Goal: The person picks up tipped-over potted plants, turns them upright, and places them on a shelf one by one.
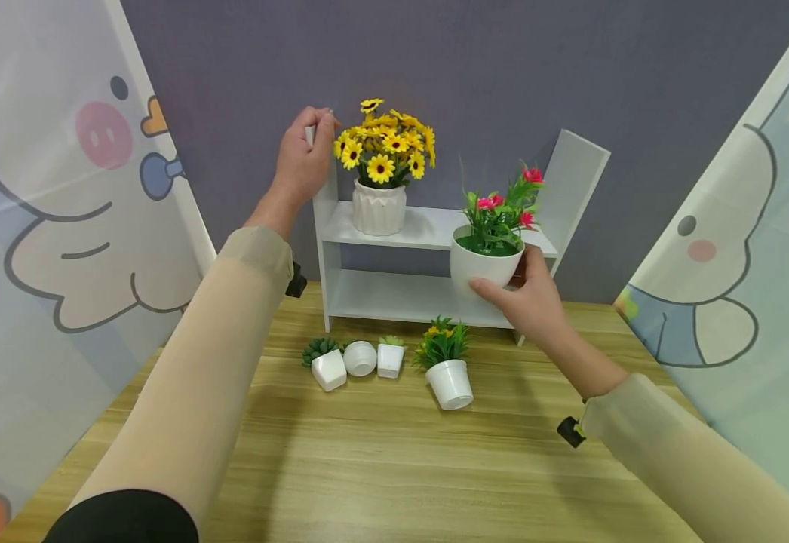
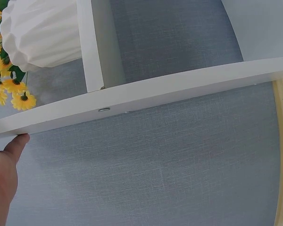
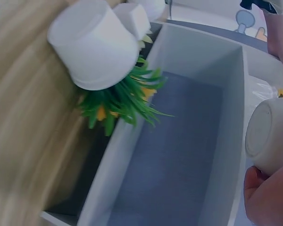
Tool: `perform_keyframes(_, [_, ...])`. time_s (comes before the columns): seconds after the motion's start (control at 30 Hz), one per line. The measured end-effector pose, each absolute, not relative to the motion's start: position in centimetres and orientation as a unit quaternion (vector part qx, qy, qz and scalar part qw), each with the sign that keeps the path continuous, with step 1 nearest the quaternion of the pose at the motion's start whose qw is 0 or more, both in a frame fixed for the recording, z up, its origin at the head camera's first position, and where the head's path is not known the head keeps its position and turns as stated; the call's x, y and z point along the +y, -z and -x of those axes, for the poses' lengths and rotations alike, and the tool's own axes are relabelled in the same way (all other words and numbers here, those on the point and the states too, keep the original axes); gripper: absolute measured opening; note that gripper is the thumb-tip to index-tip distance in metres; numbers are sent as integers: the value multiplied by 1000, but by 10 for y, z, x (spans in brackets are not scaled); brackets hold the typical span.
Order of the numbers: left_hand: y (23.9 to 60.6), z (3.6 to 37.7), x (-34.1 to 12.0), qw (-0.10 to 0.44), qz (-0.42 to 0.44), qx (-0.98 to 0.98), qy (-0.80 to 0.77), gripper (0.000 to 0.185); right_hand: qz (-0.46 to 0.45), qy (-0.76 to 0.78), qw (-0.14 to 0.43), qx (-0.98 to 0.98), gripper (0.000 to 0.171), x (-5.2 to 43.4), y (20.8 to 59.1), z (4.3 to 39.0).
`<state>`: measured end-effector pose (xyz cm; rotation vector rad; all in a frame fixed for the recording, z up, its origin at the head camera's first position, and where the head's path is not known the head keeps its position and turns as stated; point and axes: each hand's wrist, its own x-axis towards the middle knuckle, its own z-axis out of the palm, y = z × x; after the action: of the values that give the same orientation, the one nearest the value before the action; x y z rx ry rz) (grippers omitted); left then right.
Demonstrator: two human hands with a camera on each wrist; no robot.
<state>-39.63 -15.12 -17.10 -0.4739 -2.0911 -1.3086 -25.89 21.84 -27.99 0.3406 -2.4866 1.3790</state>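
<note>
At the wooden counter (image 1: 394, 460): a person in beige sleeves is working at a small white shelf (image 1: 428, 226) set against a grey wall; cartoon-printed curtains are hanging on either side

Left hand (image 1: 302, 162): is gripping the top of the shelf's left upright, fingers curled over its upper end; the left wrist view is showing only the thumb lying against the board's edge

Right hand (image 1: 530, 302): is holding a round white pot of pink flowers (image 1: 488, 253), fingers wrapped around its lower side; the pot is sitting upright in the air at the front of the upper board, towards its right end, and whether it is touching the board cannot be told

Upper board: a ribbed white pot of yellow sunflowers (image 1: 381, 204) is standing on the left part, just beside the left hand

Counter in front of the shelf: four small pots are lying tipped over; a white pot with green leaves and yellow blooms (image 1: 449, 377) is lying nearest the right hand; to its left, three smaller white pots (image 1: 359, 360) are lying close together, green showing on two of them
</note>
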Motion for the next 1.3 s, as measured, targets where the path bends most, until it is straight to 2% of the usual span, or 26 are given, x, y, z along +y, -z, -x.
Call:
perform_keyframes(0.17, [171,396,-151,308,178,-793,495,48,-118,-473,157,-859,90,213,269,269])
perform_keyframes(0.6, [171,396,-151,308,181,-790,499,48,-104,-440,157,-878,90,201,249,300])
perform_keyframes(1.3, [171,397,-152,312,187,-785,502,48,-116,-418,88,-897,98,202,233,347])
